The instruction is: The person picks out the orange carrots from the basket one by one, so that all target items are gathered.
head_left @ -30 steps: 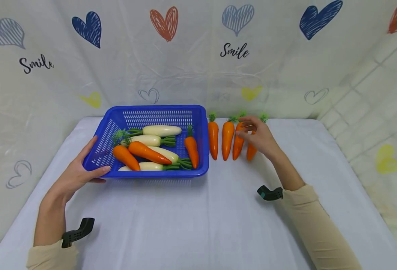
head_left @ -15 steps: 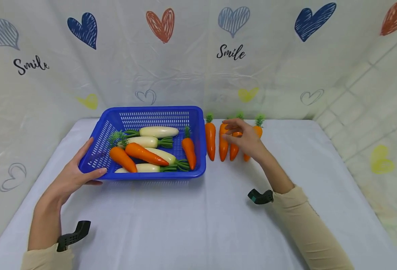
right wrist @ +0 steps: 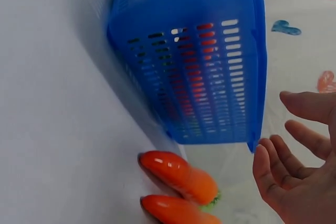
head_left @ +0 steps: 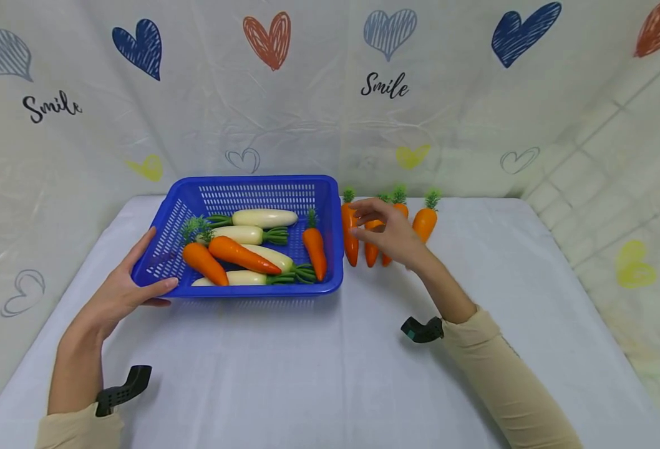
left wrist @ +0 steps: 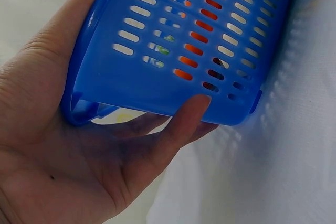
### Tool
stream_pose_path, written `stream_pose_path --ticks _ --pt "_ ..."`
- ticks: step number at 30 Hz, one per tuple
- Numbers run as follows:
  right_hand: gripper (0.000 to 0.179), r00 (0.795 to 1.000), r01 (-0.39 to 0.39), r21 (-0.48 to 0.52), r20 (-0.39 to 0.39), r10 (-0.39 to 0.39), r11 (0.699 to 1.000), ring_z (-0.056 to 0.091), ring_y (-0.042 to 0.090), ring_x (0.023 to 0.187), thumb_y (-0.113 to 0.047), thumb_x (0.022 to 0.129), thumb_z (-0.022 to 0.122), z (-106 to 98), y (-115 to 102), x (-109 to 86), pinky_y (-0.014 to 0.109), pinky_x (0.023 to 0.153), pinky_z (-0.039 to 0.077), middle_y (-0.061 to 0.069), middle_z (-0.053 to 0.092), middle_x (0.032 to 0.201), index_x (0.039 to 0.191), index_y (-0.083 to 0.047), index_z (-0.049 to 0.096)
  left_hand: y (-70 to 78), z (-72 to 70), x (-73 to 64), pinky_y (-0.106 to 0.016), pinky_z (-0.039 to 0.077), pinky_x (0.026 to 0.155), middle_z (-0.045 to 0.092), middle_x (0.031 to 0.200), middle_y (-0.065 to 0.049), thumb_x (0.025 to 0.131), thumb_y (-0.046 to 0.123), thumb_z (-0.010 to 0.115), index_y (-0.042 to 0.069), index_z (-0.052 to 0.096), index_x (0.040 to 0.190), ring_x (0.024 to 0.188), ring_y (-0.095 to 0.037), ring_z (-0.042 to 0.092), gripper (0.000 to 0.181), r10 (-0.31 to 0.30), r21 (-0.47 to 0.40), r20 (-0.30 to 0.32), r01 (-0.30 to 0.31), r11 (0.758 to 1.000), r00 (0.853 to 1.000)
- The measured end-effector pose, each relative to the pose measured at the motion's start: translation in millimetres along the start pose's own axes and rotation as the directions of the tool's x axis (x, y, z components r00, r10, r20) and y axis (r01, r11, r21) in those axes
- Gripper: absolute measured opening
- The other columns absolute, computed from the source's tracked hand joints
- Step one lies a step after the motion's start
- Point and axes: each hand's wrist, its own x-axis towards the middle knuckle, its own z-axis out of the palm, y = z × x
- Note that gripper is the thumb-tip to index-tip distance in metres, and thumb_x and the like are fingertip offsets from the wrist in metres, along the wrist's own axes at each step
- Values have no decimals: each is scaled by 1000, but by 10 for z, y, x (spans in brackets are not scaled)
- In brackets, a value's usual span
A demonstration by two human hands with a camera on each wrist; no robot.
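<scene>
My left hand [head_left: 119, 290] grips the left front corner of a blue plastic basket [head_left: 338, 249]. In the left wrist view its fingers lie against the perforated wall. Inside the basket lie white radishes [head_left: 264, 218] with green stems and three orange carrots [head_left: 242, 254]. My right hand [head_left: 390, 236], holding nothing, hovers over a row of carrots right of the basket, its fingers loosely bent. The row's leftmost carrot [head_left: 350, 240] stands closest to the fingertips; the hand partly covers the middle ones. In the right wrist view, the hand [right wrist: 299, 166] is apart from the carrots [right wrist: 176, 174] and the basket.
A white cloth [head_left: 262, 362] covers the table. Behind it hangs a pale curtain [head_left: 319, 112] printed with hearts and writing. The rightmost carrot [head_left: 424, 223] lies a little apart from the others, beside my right hand.
My right hand has moved left along the carrot row, from the right-hand carrots toward the one nearest the basket. The left hand keeps its hold; the camera view has shifted slightly.
</scene>
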Motion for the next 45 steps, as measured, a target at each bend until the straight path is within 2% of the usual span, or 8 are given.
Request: stream_pose_path --ticks 7,13,23,28,36,40,43,45 --pt "44 995 98 27 23 -98 995 62 37 120 -14 94 78 141 -87 -1 45 99 58 16 66 130 135 -8 64 -15 -7 -10 -30 65 82 -3 172 -31 100 36 69 54 -15 159 120 -38 57 104 5 -6 -6 -5 1000 1000" --pt "41 988 142 9 53 -142 990 62 30 116 -13 92 80 227 -106 -44 45 97 59 9 66 130 131 -8 66 -44 16 -20 -31 65 82 -3 172 -31 100 36 69 54 -15 159 130 -48 50 104 4 -20 0 -4 1000 1000" --pt "46 966 196 -44 178 -186 980 57 24 121 -16 88 85 305 -196 -38 51 105 55 13 64 128 130 -11 68 -68 17 -18 -31 65 81 -4 173 -30 100 36 69 54 -15 159 130 -48 50 104 1 -21 -6 -1 1000 1000" --pt "51 954 191 -76 247 -167 979 54 23 131 -17 86 86 329 -227 -38 53 116 46 7 63 137 132 -10 66 -51 12 -23 -31 65 81 -3 172 -30 100 37 69 53 -15 159 130 -49 50 104 4 -16 -7 -4 1000 1000" --pt "49 897 258 -22 376 -231 966 49 22 143 -18 87 86 347 -235 -9 56 123 39 8 59 148 133 -17 67 -33 4 2 -30 65 82 3 172 -30 100 36 69 53 -14 160 116 -32 58 103 18 2 -6 -18 1000 1000" --pt "48 881 265 -35 415 -227 964 49 21 143 -19 87 85 328 -266 25 55 123 39 2 60 147 132 -21 68 -27 4 5 -30 65 82 2 172 -30 100 36 69 53 -14 160 119 -34 58 103 20 -1 -5 -20 1000 1000" --pt "49 880 264 -47 421 -220 963 50 21 142 -18 87 85 315 -299 54 53 123 39 1 62 144 132 -19 67 -27 7 6 -30 65 82 1 172 -30 100 36 69 53 -14 160 124 -40 55 103 19 -7 -5 -19 1000 1000" --pt "50 889 259 -63 406 -212 964 53 21 138 -17 86 86 314 -321 71 51 123 40 1 64 141 133 -18 67 -28 9 9 -29 65 82 2 172 -30 100 36 69 53 -14 160 127 -43 53 104 20 -8 -7 -20 1000 1000"
